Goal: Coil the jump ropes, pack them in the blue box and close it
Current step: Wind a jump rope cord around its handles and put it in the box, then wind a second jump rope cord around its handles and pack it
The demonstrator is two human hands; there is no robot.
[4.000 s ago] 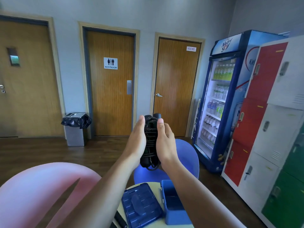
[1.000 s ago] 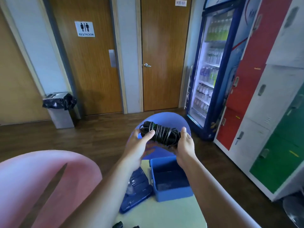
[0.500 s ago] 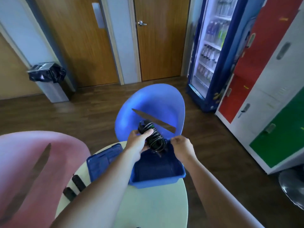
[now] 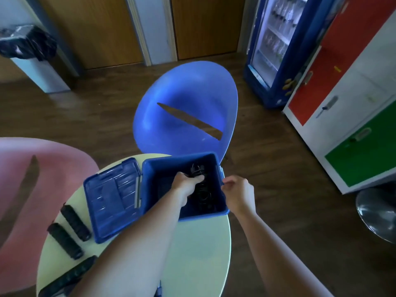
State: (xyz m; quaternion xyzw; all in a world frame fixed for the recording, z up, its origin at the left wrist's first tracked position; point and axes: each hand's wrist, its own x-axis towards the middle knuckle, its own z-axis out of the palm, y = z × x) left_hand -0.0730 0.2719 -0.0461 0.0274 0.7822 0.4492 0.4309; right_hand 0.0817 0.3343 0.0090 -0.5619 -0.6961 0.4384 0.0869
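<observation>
**Coiled rope going down into the blue box**

Nearest the camera, the pale round tabletop (image 4: 199, 254) carries several black handles (image 4: 75, 222) along its left side. These look like jump-rope parts not yet packed. No cord can be made out by them.

Just beyond, the blue box (image 4: 182, 162) stands open near the far edge of the tabletop. Its lid (image 4: 111, 200) is folded flat to the left on its hinge.

The left hand (image 4: 186, 183) reaches down inside the box, its grip clamped on the coiled jump rope (image 4: 202, 190). The dark bundle sits low in the box, against or close to the floor. The shadow hides whether it actually rests there.

The right hand (image 4: 237, 194) is at the right wall of the box with its fingers curled by the rim. Whether its grip pinches the rim or only hovers beside it cannot be told.

Behind the box stands a blue chair (image 4: 192, 93), with a pink chair (image 4: 53, 168) to the left.

The step in hand seems to be packing, with one coil being seated in the box. Next, the left grip should let go once the bundle lies flat, so that the loops do not spring loose. The hand then has to lift clear without dragging a strand. After that, the handles on the tabletop call for the same coiling before the lid can swing over and latch.
</observation>
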